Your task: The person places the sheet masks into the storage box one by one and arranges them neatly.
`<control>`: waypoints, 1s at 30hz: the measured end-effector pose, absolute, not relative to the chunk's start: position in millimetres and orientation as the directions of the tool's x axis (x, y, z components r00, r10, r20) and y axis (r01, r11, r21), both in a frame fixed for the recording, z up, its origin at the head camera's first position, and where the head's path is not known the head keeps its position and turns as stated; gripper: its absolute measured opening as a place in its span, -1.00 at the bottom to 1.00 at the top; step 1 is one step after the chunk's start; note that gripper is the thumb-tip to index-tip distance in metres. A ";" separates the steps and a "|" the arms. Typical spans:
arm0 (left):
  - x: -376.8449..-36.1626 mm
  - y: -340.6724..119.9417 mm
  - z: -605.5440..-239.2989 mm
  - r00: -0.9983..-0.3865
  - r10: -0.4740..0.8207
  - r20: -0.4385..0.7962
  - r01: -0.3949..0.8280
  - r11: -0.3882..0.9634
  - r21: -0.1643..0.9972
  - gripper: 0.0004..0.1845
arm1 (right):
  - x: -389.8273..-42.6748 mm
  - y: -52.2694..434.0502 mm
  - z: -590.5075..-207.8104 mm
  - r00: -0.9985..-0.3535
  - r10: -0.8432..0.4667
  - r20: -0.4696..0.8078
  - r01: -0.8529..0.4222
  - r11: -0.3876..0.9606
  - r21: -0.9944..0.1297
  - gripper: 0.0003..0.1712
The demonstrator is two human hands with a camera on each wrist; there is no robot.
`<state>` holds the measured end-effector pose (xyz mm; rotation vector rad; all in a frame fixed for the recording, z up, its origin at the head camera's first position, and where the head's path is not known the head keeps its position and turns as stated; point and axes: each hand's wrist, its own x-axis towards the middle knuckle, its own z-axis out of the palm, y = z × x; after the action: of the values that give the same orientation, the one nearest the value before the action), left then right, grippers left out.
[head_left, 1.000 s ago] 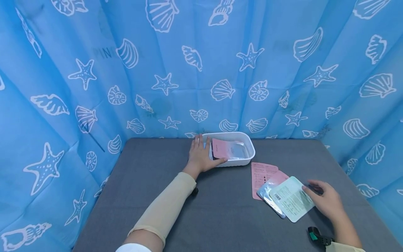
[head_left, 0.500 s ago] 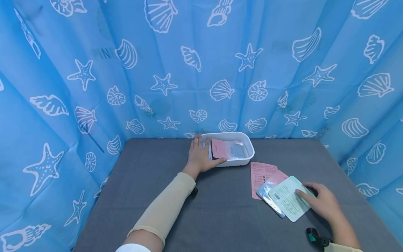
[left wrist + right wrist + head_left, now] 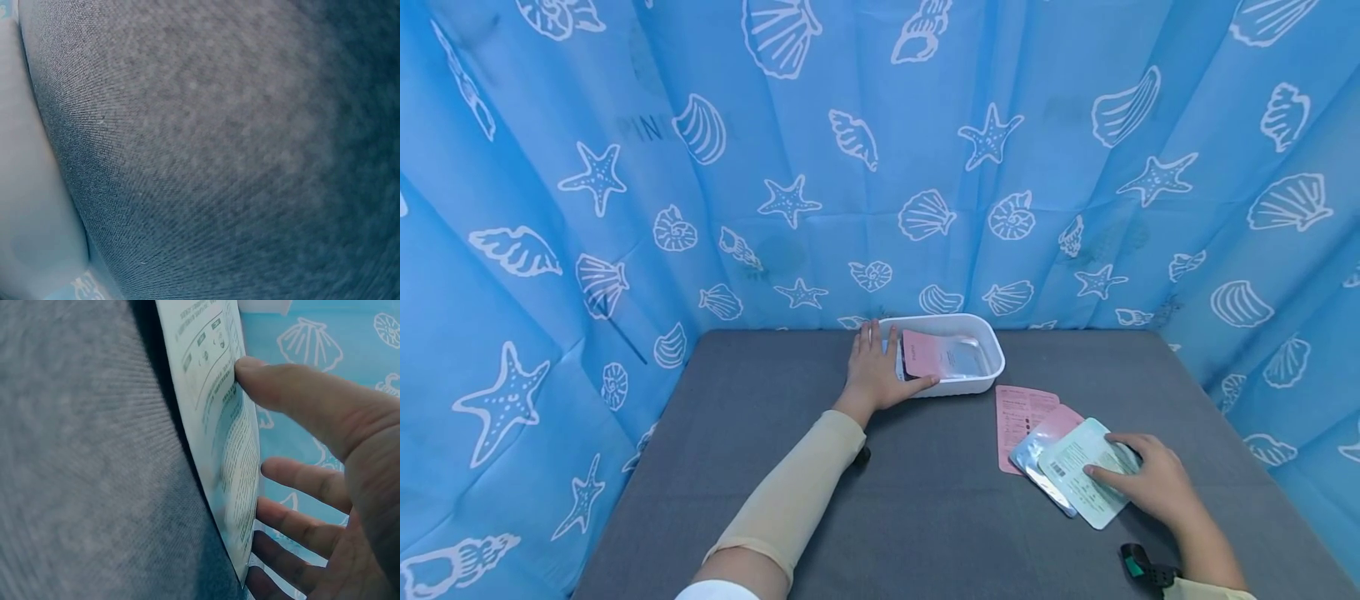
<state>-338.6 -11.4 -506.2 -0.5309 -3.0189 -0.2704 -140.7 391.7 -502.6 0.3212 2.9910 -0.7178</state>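
Note:
My left hand (image 3: 872, 375) rests on the left end of a white plastic basket (image 3: 966, 387), fingers spread and thumb along its front rim. Inside lies a pink-and-silver sheet mask packet (image 3: 928, 354), partly over others. My right hand (image 3: 1153, 477) is at the right side of a pale green sheet mask packet (image 3: 1075, 467). Its thumb touches the printed face, and in the right wrist view the straight fingers reach the edge of the green packet (image 3: 215, 431). Under the green one lie a silver-and-pink packet (image 3: 1037, 450) and a pink packet (image 3: 1013, 421), fanned out.
A grey cloth covers the table (image 3: 925, 517). Behind it and at both sides hangs a blue curtain (image 3: 880, 242) with white shells and starfish, close behind the basket. A black wrist strap (image 3: 1150, 567) is on my right arm.
My right hand has slid left over the green packet, its thumb now farther onto the printed face. The left hand and the basket hold still; the view has shifted slightly.

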 end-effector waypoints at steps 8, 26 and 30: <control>-337.8 -11.6 -506.5 -0.939 0.331 0.096 0.343 0.924 0.172 0.41 | -140.0 390.1 -499.9 -0.979 0.186 -0.089 0.205 0.860 -0.468 0.07; -339.7 -10.3 -506.4 -0.941 0.328 0.076 0.337 0.922 0.190 0.41 | -142.1 389.4 -502.4 -0.973 0.216 -0.077 0.223 0.813 -0.537 -0.20; -341.6 -11.3 -507.7 -0.943 0.326 0.072 0.334 0.923 0.192 0.42 | -142.6 388.1 -504.0 -0.972 0.224 -0.066 0.224 0.813 -0.537 -0.20</control>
<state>-341.6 -11.3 -507.7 -0.5216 -3.0421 -0.3137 -142.6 388.1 -504.0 0.3697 2.9916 -0.8859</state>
